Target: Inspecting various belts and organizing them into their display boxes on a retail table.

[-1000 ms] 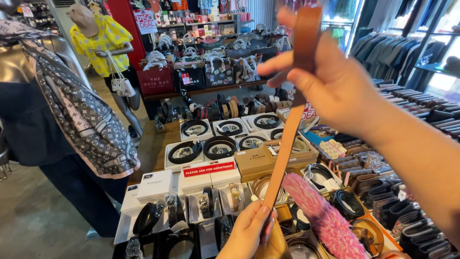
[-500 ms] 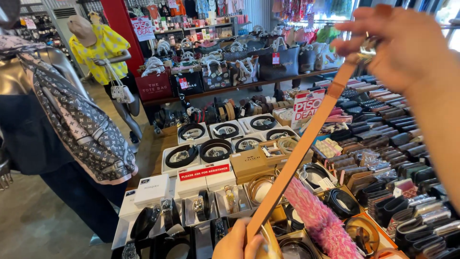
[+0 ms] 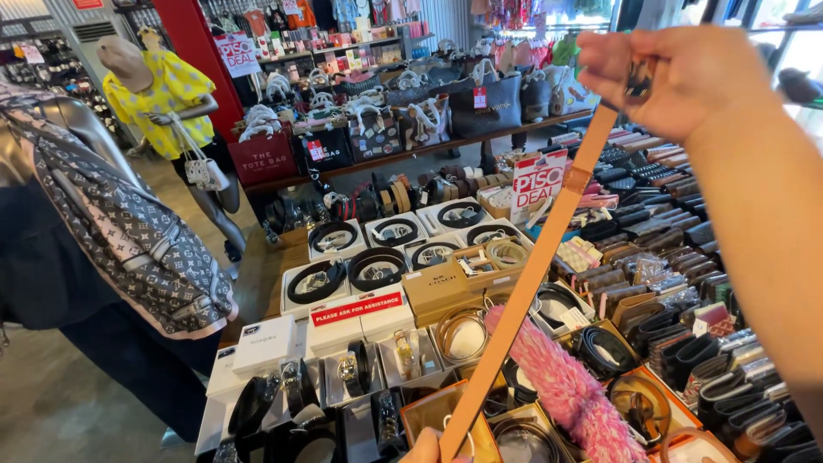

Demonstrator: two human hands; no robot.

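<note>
My right hand (image 3: 686,81) is raised at the upper right, closed on the buckle end of a tan leather belt (image 3: 531,274). The belt hangs stretched in a straight diagonal down to the bottom edge. There my left hand (image 3: 426,447), only its top showing, pinches the lower end. Under the belt lies a shop display table (image 3: 257,343) with coiled belts in white boxes and a fluffy pink duster (image 3: 566,390).
A grey patterned bag hangs on a mannequin (image 3: 129,231) at the left. Another mannequin in a yellow top (image 3: 167,90) stands behind. Rows of wallets (image 3: 686,291) fill the right side. Shelves of handbags (image 3: 411,111) run along the back.
My right hand has moved from the centre to the upper right, pulling the belt from near upright into a slanted line. My left hand has sunk toward the bottom edge.
</note>
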